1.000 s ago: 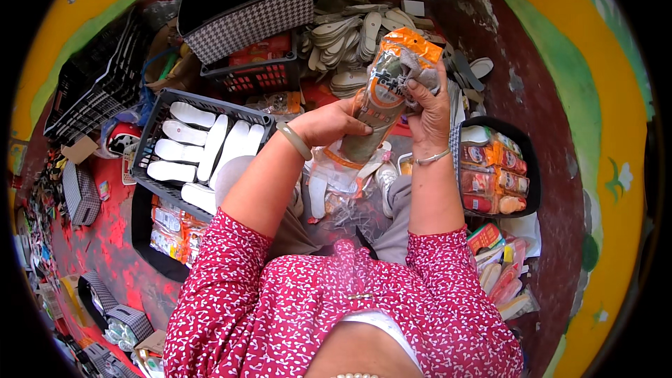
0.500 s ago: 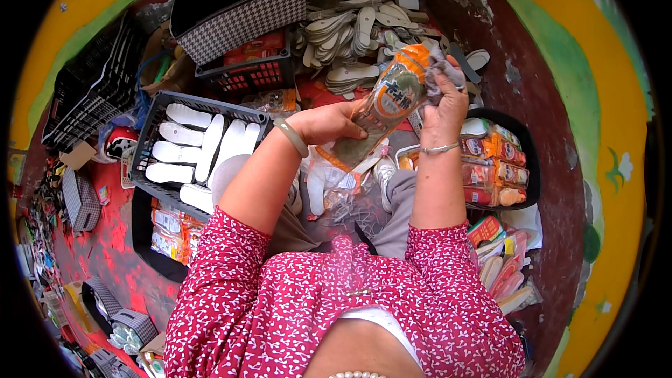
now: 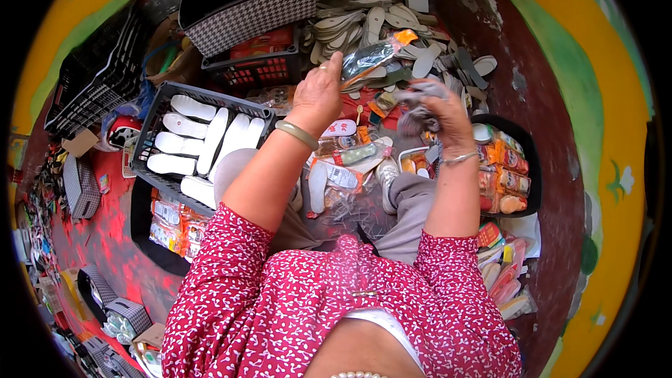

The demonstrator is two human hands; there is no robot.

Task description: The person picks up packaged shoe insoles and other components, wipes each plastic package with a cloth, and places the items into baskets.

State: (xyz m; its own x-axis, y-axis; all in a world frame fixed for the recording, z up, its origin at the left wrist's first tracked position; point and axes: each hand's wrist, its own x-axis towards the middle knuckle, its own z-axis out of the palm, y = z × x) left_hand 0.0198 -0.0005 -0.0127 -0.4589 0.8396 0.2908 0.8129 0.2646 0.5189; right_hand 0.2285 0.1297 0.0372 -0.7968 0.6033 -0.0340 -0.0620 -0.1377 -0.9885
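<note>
My left hand (image 3: 318, 98) reaches forward, its fingers closed on one end of a clear packet of dark insoles (image 3: 371, 59) with an orange top. The packet tilts up to the right in front of a heap of loose insoles (image 3: 343, 26). In my right hand (image 3: 451, 122), held a little nearer and to the right, is a crumpled grey cloth (image 3: 420, 115), somewhat blurred. Below and between my hands, loose insoles and clear packets (image 3: 339, 175) lie on the floor between my shoes.
A dark plastic crate (image 3: 157, 108) of white insoles stands at left, with a black bin (image 3: 150, 238) of packets beside it. Another black bin (image 3: 532, 168) of orange packets is at right. A houndstooth box (image 3: 259, 17) rests on a crate at the back. Pink insoles (image 3: 514, 266) lie near my right elbow.
My left hand has carried the packet forward and away from the right hand, tipping it over. The right hand with the cloth has dropped lower, apart from the packet.
</note>
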